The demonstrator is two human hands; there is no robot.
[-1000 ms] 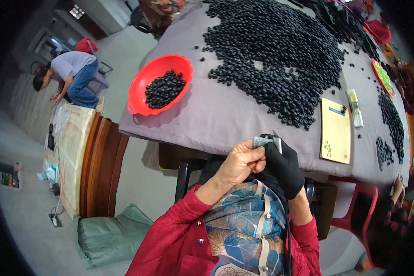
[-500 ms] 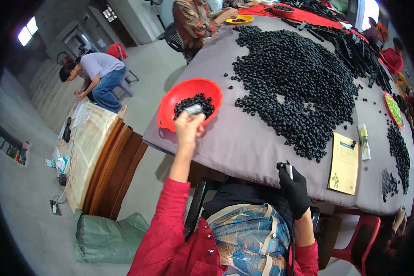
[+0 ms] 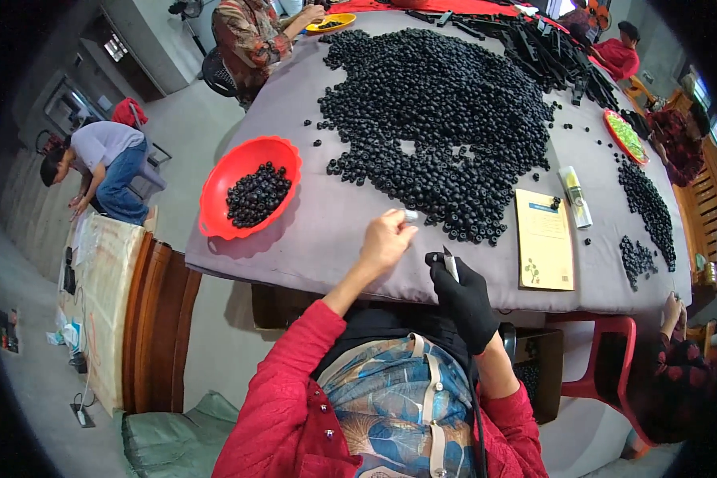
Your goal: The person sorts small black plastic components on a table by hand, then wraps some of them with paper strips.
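My bare left hand [image 3: 386, 240] is over the near part of the table, just short of the pile's front edge. Its fingers are curled together, with something whitish at their tips; whether that is a wrapping or a held thing I cannot tell. To its right, my black-gloved right hand [image 3: 464, 303] is closed round a small knife [image 3: 451, 265] with a pale handle, its dark blade pointing up. Beyond both hands spreads a big heap of small round black pieces [image 3: 446, 119]. A red scalloped bowl [image 3: 215, 191] on the left holds more of them.
The grey cloth-covered table [image 3: 327, 239] bears a yellow booklet [image 3: 543, 247], a pale tube [image 3: 575, 197], a smaller black pile [image 3: 645, 211] and a red-rimmed plate [image 3: 625, 137]. A red chair [image 3: 593, 374] stands at right. Other people sit around; a person [image 3: 103, 163] bends at far left.
My left hand has left the red bowl and come right, close to the knife hand. The view has shifted, so the table sits further left. My right hand still grips the knife.
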